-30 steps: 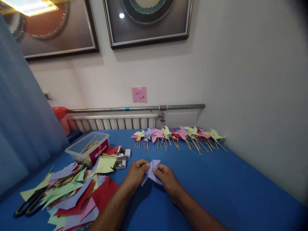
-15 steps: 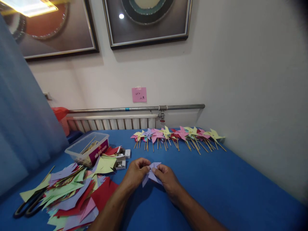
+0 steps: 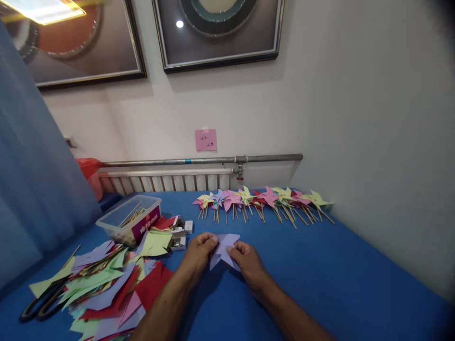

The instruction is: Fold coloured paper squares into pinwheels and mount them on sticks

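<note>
A purple sheet of paper (image 3: 223, 250), cut in from its corners, is held up above the blue table between my two hands. My left hand (image 3: 202, 247) pinches its left edge between thumb and fingers. On the other side, my right hand (image 3: 246, 260) grips the right edge, thumb on top. The paper's flaps spread outward, and its lower points hang over the tabletop. To the left of my left forearm lies a loose pile of coloured cut papers (image 3: 103, 284). Small white boxes (image 3: 178, 242) with shiny metal bits stand just beyond my left hand.
Finished paper pinwheels on sticks (image 3: 232, 199) lie in a row at the table's back. A clear plastic box (image 3: 149, 202) holds thin sticks. Black-handled scissors (image 3: 42, 303) lie at the left. Behind are a pipe (image 3: 209, 160), a radiator and a wall; a blue curtain (image 3: 31, 180) hangs left.
The purple paper's flaps were gathered toward the middle; now it is spread flatter. My left hand has shifted slightly left, to the paper's edge. Everything else stays in place.
</note>
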Available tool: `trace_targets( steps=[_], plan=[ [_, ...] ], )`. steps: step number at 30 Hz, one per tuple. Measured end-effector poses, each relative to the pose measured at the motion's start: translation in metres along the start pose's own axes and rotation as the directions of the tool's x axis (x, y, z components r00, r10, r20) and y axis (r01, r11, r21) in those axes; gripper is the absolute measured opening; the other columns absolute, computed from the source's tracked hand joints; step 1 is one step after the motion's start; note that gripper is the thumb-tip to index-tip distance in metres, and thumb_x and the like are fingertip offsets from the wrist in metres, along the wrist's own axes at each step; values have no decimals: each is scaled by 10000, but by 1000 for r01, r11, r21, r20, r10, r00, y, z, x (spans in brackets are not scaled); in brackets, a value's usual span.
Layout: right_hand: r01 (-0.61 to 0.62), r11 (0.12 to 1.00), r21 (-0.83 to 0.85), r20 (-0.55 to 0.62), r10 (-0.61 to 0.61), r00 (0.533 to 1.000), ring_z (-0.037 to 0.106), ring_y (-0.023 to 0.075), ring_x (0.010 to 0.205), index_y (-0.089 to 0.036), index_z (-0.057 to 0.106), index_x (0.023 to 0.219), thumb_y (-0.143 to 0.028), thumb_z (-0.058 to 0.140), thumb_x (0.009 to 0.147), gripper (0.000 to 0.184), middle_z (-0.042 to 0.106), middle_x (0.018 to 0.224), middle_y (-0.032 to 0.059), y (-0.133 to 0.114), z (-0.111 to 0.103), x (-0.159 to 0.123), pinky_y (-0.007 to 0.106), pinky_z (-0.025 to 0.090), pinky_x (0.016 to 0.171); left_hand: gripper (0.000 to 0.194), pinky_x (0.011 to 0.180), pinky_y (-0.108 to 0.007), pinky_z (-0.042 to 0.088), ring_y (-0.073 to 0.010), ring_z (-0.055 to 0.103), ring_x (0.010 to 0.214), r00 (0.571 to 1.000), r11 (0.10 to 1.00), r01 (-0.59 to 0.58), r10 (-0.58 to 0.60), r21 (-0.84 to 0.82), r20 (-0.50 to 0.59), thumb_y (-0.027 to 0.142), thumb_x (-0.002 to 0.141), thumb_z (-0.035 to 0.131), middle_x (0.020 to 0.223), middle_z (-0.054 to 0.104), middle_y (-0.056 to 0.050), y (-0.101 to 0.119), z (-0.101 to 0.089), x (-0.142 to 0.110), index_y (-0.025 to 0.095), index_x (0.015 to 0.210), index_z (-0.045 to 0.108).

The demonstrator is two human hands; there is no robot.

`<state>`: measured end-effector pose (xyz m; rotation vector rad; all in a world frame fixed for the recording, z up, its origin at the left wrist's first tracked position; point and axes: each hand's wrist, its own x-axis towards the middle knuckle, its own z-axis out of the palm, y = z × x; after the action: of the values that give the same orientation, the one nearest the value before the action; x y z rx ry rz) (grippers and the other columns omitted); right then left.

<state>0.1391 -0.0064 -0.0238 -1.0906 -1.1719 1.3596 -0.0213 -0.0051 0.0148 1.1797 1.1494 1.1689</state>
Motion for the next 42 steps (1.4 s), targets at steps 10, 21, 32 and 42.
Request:
trace_targets(
  steps=[10,21,32,42],
  plan=[
    [77,996,-53,-3,-78,997,426,124,564,-211,595,739,-533,741,738,353,544,626,-40,-1,1,-2,263,335,548,397,544,-248,300,-89,421,506,995,995,91,-90,-28,50,415,538,856,536,508,51,-13,6,2,201,623,533],
    [89,994,-56,32,-88,996,448,125,566,-206,601,743,-568,776,747,402,566,630,-34,0,2,-2,263,367,555,277,531,-252,276,-91,405,489,998,999,46,-46,4,42,364,590,787,510,519,43,-16,6,6,189,599,573],
    [60,925,374,-133,-10,991,659,188,669,-234,682,865,-633,838,721,452,693,708,-9,-11,1,-6,296,520,644,125,535,-248,303,-103,446,486,993,995,102,-103,15,66,264,612,680,521,562,14,-26,6,8,172,616,595],
    [-45,897,440,40,31,999,554,122,560,-208,603,735,-557,982,581,538,633,621,-48,-13,5,-10,254,460,580,118,521,-249,289,-97,428,471,992,993,94,-99,66,75,230,635,684,504,546,15,-28,5,9,175,597,586]
  ],
)
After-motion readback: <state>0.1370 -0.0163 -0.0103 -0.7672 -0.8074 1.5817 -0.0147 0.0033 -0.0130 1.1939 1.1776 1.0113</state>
